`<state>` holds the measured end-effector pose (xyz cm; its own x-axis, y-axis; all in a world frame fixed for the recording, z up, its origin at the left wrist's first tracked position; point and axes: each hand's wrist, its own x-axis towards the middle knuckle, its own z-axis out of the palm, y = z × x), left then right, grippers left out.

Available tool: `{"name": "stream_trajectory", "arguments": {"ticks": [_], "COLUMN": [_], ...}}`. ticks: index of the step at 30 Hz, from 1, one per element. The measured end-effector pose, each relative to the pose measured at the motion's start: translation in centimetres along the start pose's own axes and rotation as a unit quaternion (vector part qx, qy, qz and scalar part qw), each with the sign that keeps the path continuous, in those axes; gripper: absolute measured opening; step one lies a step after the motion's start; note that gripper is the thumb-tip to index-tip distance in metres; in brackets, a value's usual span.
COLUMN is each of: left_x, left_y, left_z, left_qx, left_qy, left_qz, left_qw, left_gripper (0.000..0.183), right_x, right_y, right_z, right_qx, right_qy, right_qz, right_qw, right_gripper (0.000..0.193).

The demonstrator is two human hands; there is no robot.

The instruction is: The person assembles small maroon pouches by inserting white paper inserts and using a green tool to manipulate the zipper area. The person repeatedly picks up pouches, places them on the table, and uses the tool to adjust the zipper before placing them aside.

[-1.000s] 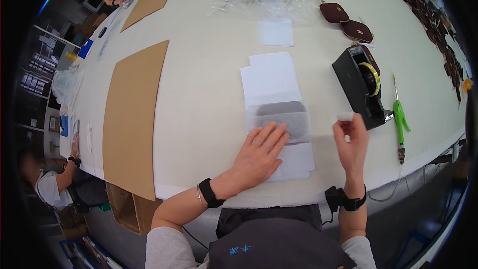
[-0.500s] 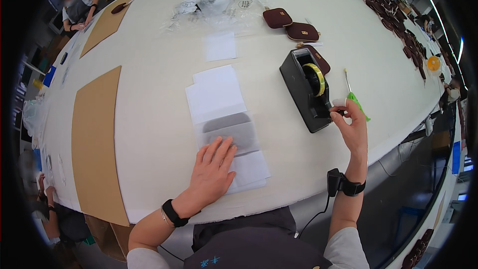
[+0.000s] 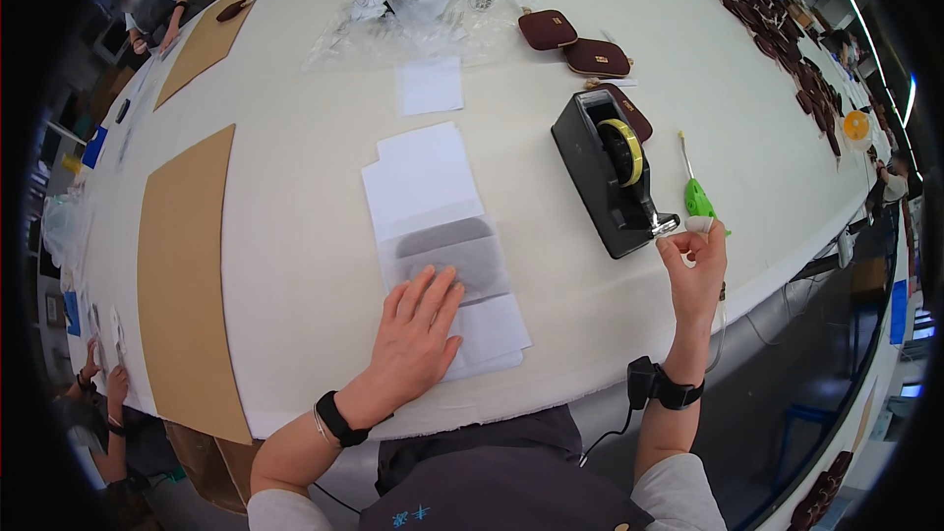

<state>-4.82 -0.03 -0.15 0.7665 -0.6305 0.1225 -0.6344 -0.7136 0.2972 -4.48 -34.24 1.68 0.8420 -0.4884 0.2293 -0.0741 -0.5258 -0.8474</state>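
Note:
My left hand [image 3: 415, 334] lies flat with its fingers stretched out. It rests on a dark, rounded flat thing [image 3: 447, 246] that shows grey through thin white wrapping paper [image 3: 428, 172]. To the right stands a black tape dispenser [image 3: 597, 182] with a yellowish tape roll [image 3: 624, 150]. Just off its cutter, my right hand [image 3: 696, 261] pinches thumb and finger together on what looks like the end of clear tape, hard to make out. A white cover sits on one of its fingers. Behind that hand lies a green-handled tool [image 3: 699, 199] with a thin shaft.
Dark maroon zip pouches [image 3: 598, 58] lie beyond the dispenser, and more are heaped at the far right. Crumpled clear plastic bags [image 3: 413, 15] and a white sheet [image 3: 431, 86] lie farther back. Brown cardboard [image 3: 187, 275] covers the left side. Other people work around the table.
My right hand has moved slightly right and down from the dispenser's cutter, now showing the cutter's metal edge. My left hand stays on the wrapped thing.

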Motion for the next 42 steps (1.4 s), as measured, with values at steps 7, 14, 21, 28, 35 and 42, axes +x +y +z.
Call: {"name": "stream_trajectory", "arguments": {"ticks": [7, 14, 21, 28, 35, 42], "left_x": [0.0, -0.4, -0.5, -0.7, 0.0, 3.8], "left_y": [-0.3, -0.5, -0.5, -0.8, -0.5, -4.6], "left_z": [0.2, 0.6, 1.1, 0.9, 0.7, -2.7], "left_qx": [-0.005, 0.006, 0.013, -0.013, 0.005, -0.112], "left_qy": [0.016, 0.018, 0.031, 0.02, 0.025, 0.067], "left_qz": [0.005, 0.005, 0.001, -0.001, 0.015, -0.052], "left_qw": [1.0, 1.0, 0.999, 1.0, 1.0, 0.99], "left_gripper": [0.062, 0.062, 0.064, 0.063, 0.058, 0.058], "right_x": [-2.6, -5.1, -4.7, -5.0, -2.2, -1.3], "right_y": [-1.1, -7.3, -6.0, -5.7, -5.5, -3.4], "right_z": [0.8, 12.8, 18.2, 18.7, 19.3, 16.6], "right_qx": [-0.136, 0.196, 0.162, 0.044, 0.078, 0.176], "right_qy": [0.018, -0.232, -0.253, -0.207, -0.246, -0.227], "right_qz": [-0.064, -0.089, -0.08, -0.251, -0.085, -0.03], "right_qw": [0.988, 0.949, 0.95, 0.945, 0.962, 0.957], "right_gripper": [0.039, 0.034, 0.037, 0.044, 0.034, 0.021]}}
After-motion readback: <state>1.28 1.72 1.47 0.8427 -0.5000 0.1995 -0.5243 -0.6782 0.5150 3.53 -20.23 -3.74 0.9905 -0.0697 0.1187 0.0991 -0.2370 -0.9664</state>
